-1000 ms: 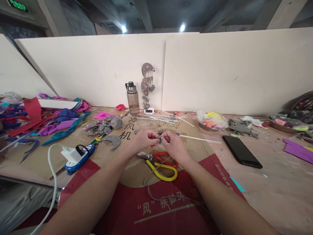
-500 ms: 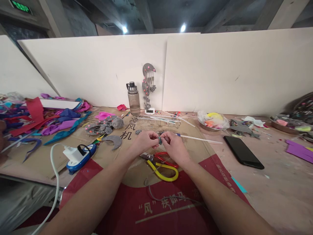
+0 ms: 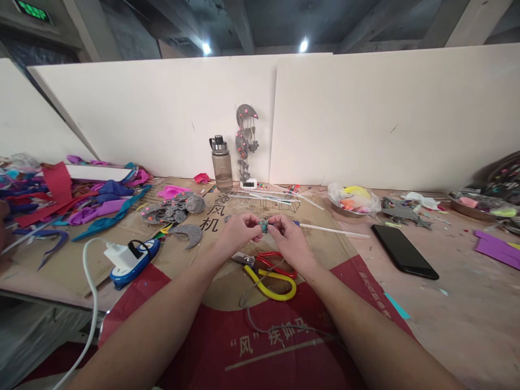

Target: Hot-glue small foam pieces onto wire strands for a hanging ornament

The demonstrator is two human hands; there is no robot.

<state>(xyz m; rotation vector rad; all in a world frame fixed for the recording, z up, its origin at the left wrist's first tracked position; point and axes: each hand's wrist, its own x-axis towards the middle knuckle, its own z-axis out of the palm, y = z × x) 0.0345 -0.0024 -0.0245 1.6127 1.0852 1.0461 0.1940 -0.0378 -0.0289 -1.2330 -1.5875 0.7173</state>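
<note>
My left hand (image 3: 244, 230) and my right hand (image 3: 286, 233) meet over the cardboard, their fingertips pinching a small teal-grey piece (image 3: 264, 226) between them. Its exact kind is too small to make out. Just below my hands lie scissors (image 3: 280, 290) with yellow handles, and a red-handled tool (image 3: 274, 261) overlaps them. A grey cord (image 3: 260, 327) trails across the red print towards my right forearm. To the left rests a grey felt crescent (image 3: 189, 235). A clear stick (image 3: 337, 231) extends to the right from behind my right hand.
A water bottle (image 3: 221, 165) and a hanging grey moon ornament (image 3: 246, 138) stand at the white board. Left are a blue power strip (image 3: 136, 265) and a heap of coloured cloth (image 3: 93, 200). A black phone (image 3: 404, 252) and a bowl (image 3: 353, 208) are on the right.
My fingers have shifted slightly around the small teal-grey piece, so more of it shows between them. The things on the table have stayed put.
</note>
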